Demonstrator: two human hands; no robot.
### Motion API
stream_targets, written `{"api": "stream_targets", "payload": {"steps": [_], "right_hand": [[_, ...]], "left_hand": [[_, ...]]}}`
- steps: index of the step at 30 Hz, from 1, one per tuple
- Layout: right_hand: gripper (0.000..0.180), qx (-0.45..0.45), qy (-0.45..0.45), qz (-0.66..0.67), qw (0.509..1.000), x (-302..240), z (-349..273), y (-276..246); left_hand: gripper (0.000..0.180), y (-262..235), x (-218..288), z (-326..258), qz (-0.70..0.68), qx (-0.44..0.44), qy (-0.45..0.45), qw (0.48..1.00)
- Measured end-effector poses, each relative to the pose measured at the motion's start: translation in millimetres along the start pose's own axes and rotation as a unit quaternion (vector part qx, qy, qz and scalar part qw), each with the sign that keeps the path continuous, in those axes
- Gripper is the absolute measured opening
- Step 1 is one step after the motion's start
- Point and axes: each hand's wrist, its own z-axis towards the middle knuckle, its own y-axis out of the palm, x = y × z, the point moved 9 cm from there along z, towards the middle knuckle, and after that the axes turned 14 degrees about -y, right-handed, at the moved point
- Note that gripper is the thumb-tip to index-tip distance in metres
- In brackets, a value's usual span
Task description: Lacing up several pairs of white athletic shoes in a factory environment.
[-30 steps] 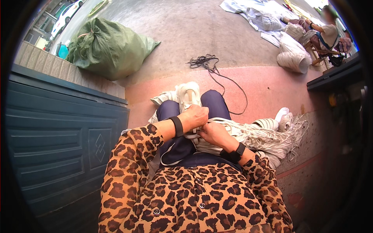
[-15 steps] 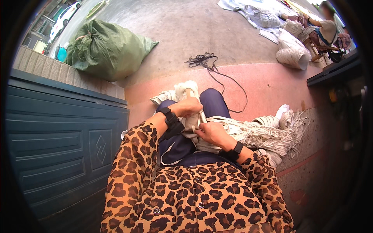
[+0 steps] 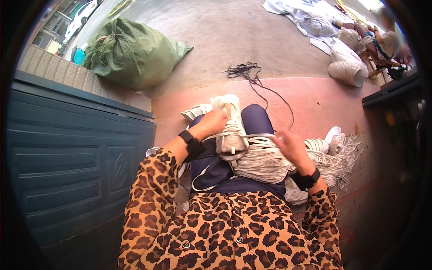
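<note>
Gripping a pale sneaker (image 3: 231,130) — left hand (image 3: 211,123); right hand (image 3: 290,146) spread over corded bundle (image 3: 263,159).

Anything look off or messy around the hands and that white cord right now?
Mostly tidy. The white cord bundle lies across the lap, but loose strands fray out past the right hand onto the floor. A black cable lies tangled ahead. The left hand rests at a white shoe set on the lap.

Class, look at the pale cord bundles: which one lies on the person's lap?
The white cord bundle across the thighs, beneath the right hand; the others sit far off by another person.
</note>
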Motion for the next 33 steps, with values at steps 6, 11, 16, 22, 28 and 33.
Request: {"api": "stream_targets", "payload": {"steps": [6,11,16,22,28,33], "right_hand": [[0.015,-0.002,-0.022,0.124,0.992,-21,19,42],[0.012,-0.114,-0.108,0.069,0.985,-81,35,117],[0.015,-0.066,-0.072,0.036,0.995,-80,42,137],[0.016,-0.105,-0.104,-0.033,0.988,-87,47,154],[0.017,-0.163,-0.214,-0.093,0.959,-95,50,160],[0.018,-0.383,-0.047,0.277,0.88,-92,30,130]], "left_hand": [[0.017,11,-23,-41,-0.04,-0.047,0.048,0.997],[0.014,7,-24,-52,0.009,0.059,0.054,0.997],[0.014,7,-42,-49,-0.164,0.045,0.006,0.985],[0.017,20,-52,-43,-0.22,0.031,-0.036,0.974],[0.017,6,-43,-45,-0.185,0.066,-0.005,0.98],[0.014,10,-51,-47,-0.39,-0.125,-0.075,0.909]]}}
